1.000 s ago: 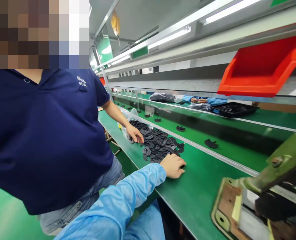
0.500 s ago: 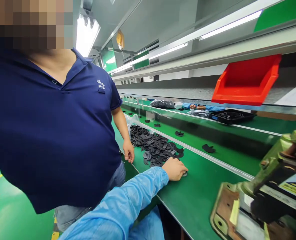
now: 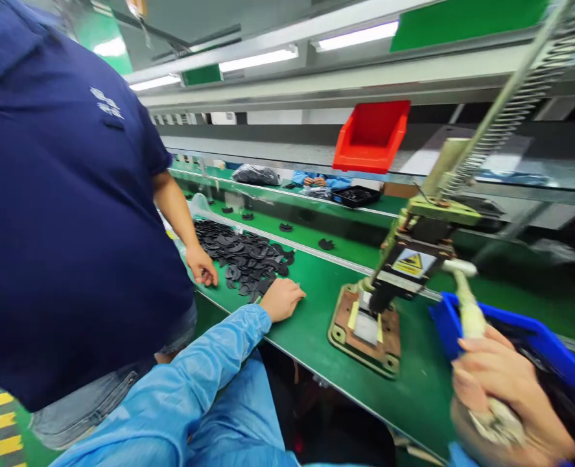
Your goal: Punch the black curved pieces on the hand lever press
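My left hand (image 3: 282, 299), in a blue sleeve, rests on the green bench beside a heap of flat black curved pieces (image 3: 241, 250). Its fingers are pinched together; whatever they hold is hidden. At the right, my right hand (image 3: 504, 383) is wrapped round the pale, tape-covered lever handle (image 3: 468, 301) of a bench press. The press (image 3: 411, 259) has a spring on top and a warning label. Below its head, a metal block (image 3: 366, 326) sits on the brown base plate (image 3: 338, 334).
A blue bin (image 3: 535, 324) with dark pieces stands right of the press. At the left is a person in a navy shirt (image 3: 73, 214). Black pieces lie spaced along the belt (image 3: 306, 250) behind the rail. A red bin (image 3: 372, 139) hangs over the shelf edge.
My view has swung right and down, bringing my right hand, the lever handle and the blue bin into sight. My left hand stays by the heap; the grey piece under its fingers no longer shows.
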`<state>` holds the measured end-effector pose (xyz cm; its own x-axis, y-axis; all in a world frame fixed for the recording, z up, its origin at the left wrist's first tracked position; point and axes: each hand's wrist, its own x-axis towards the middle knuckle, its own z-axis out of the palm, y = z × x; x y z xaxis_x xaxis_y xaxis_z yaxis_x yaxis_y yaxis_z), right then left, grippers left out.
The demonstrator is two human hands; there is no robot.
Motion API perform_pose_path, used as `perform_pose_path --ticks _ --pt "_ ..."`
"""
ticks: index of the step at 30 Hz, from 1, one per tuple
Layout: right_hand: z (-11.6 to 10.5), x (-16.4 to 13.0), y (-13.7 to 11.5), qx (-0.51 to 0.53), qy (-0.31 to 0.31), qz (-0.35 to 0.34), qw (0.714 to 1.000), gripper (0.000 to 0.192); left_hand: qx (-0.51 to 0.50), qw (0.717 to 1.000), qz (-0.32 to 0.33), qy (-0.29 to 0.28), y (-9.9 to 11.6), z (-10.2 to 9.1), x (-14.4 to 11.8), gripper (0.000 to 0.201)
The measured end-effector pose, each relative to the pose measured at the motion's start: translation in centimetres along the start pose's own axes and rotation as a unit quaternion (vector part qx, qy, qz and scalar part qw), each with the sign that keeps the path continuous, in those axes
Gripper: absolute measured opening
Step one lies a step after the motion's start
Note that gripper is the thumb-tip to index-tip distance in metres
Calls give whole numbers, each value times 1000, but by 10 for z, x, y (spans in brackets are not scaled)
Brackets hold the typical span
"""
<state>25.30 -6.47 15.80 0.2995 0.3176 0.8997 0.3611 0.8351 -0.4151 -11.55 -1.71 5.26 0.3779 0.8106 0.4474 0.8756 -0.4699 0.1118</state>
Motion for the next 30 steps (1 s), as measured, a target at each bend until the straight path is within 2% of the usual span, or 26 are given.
perform_pose_path --ticks 2,4,9,13,17,23,27,30 --pt "-9 3 -12 12 -58 -40 997 27 -7 1000 0 14 8 4 -12 29" --pt "-10 4 -19 26 -83 -54 995 20 -14 1000 -1 25 16 8 -23 33" --pt "-7 1 -28 28 -108 -51 993 18 -47 997 -31 50 29 12 -50 40" --pt "-9 -1 -33 25 -112 -48 992 20 -69 995 -45 61 37 10 -65 34" --pt "-13 -3 -37 4 -127 -30 991 19 -68 996 -32 49 47 8 -74 30" --pt "-13 -4 -41 -31 -126 -31 991 19 -80 996 3 26 81 -5 -62 37" --pt "-10 -2 -43 -16 -119 -46 992 18 -105 993 51 -31 107 -20 -43 39" --pt "-7 1 -31 12 -84 -59 995 19 -101 993 31 -58 104 -17 -34 39"
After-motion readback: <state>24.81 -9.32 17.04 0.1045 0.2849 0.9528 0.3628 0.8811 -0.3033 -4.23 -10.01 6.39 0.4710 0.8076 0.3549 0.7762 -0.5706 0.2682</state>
